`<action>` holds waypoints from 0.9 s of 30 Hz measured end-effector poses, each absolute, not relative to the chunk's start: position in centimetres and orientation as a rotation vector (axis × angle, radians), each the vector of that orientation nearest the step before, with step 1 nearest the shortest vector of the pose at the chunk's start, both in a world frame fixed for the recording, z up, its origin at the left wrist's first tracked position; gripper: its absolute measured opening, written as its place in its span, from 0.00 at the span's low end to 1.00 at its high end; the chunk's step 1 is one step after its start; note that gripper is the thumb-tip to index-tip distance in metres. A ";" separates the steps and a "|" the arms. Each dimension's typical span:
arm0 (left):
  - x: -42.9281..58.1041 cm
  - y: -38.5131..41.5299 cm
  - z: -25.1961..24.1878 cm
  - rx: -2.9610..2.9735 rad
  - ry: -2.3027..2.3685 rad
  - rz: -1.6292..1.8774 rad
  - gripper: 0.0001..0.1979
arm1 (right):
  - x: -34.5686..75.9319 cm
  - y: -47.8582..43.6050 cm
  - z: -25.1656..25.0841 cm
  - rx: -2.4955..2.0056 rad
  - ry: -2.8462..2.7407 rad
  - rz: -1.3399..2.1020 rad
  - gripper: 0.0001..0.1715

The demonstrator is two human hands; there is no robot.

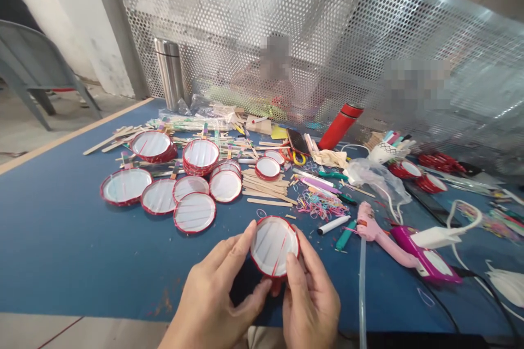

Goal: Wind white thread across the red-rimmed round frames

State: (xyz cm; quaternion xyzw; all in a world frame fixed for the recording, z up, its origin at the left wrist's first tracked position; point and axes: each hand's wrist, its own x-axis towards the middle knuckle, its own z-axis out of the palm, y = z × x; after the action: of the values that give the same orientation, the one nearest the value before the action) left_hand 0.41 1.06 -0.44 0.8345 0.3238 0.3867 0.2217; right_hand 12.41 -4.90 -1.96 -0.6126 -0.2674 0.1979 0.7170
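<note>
A round disc with a white face and red rim point(272, 245) is held upright between both hands above the table's front. At its left edge is my left hand point(223, 283), fingers on the rim and thumb low beneath it. My right hand point(309, 289) grips the right side, its thumb over the lower right of the face. Thin streaks, one of them red, cross the white face. Beyond the hands, similar white discs point(194, 212) lie in groups at the left, some stacked. Wooden sticks point(266, 188) and a heap of small coloured bands point(321, 203) lie behind the held disc.
On the blue table point(82, 251) a pink glue gun point(385, 237) and purple power strip point(429, 256) with cables lie right. A steel flask point(168, 73) and a leaning red bottle point(340, 126) stand near the perforated metal panel point(213, 16). A grey chair point(36, 60) is far left.
</note>
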 end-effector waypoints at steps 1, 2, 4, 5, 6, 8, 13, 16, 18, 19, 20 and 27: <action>0.4 1.0 -0.5 2.304 0.900 1.068 0.35 | 12.4 -4.9 -2.0 -1.354 -0.593 0.450 0.26; 0.4 1.0 -0.5 2.298 0.904 1.064 0.35 | 12.4 -4.9 -2.0 -1.348 -0.595 0.453 0.25; 0.5 1.0 -0.5 2.287 0.908 1.056 0.35 | 12.3 -4.8 -2.0 -1.333 -0.600 0.444 0.24; 0.5 1.0 -0.4 2.283 0.908 1.057 0.35 | 12.3 -4.8 -2.0 -1.329 -0.601 0.437 0.24; 0.5 1.0 -0.4 2.278 0.909 1.059 0.35 | 12.3 -4.8 -2.0 -1.328 -0.604 0.433 0.24; 0.5 0.9 -0.3 2.268 0.921 1.069 0.34 | 12.3 -4.9 -2.0 -1.335 -0.615 0.436 0.24; 0.6 0.9 -0.3 2.272 0.954 1.109 0.33 | 12.4 -5.0 -1.9 -1.337 -0.666 0.447 0.23; 0.7 0.9 -0.3 2.273 0.970 1.139 0.33 | 12.4 -5.0 -1.8 -1.337 -0.679 0.448 0.22; 0.7 0.9 -0.3 2.271 0.976 1.150 0.32 | 12.4 -5.0 -1.8 -1.340 -0.682 0.457 0.23; 0.7 0.9 -0.2 2.267 0.974 1.151 0.32 | 12.4 -5.0 -1.8 -1.342 -0.676 0.461 0.23; 0.7 1.0 -0.2 2.263 0.969 1.150 0.32 | 12.4 -5.0 -1.8 -1.344 -0.669 0.464 0.23; 0.6 1.0 -0.2 2.247 0.932 1.123 0.33 | 11.9 -4.9 -1.1 -1.376 -0.571 0.493 0.27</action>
State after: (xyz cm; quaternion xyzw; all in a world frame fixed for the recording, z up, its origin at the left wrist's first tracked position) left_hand 0.60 0.96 -0.17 0.8163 0.3386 0.4080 0.2292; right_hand 11.87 -4.93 -1.14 -0.6196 -0.2572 0.2220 0.7076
